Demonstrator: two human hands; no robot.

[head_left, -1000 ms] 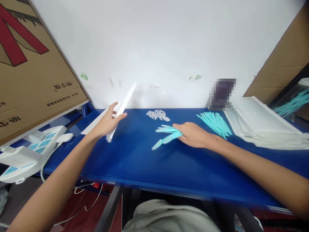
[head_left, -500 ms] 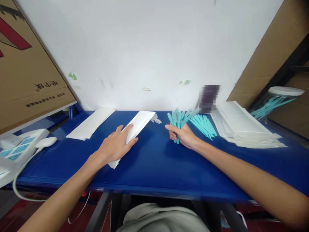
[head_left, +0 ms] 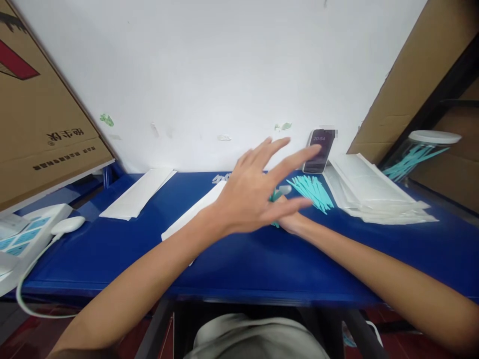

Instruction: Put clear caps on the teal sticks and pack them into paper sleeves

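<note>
My left hand (head_left: 258,187) hangs in the air over the middle of the blue table (head_left: 243,264), fingers spread wide, holding nothing. It covers most of my right hand (head_left: 290,222), which lies behind it; only a bit of a teal stick bundle (head_left: 275,197) shows there, and the right fingers are hidden. A white paper sleeve (head_left: 192,214) lies flat on the table just left of my left wrist. A fan of loose teal sticks (head_left: 310,189) lies to the right of both hands.
A second white sleeve (head_left: 136,194) lies at the far left. A stack of white sleeves (head_left: 370,192) sits at the right, a phone (head_left: 320,149) leans on the wall, and a jar of teal sticks (head_left: 419,154) stands beyond. Cardboard (head_left: 37,124) and a white device (head_left: 22,234) are left.
My left hand has lifted off the white sleeve and swung right and up, across my right hand. The sleeve stays flat on the table. The teal bundle is now mostly hidden.
</note>
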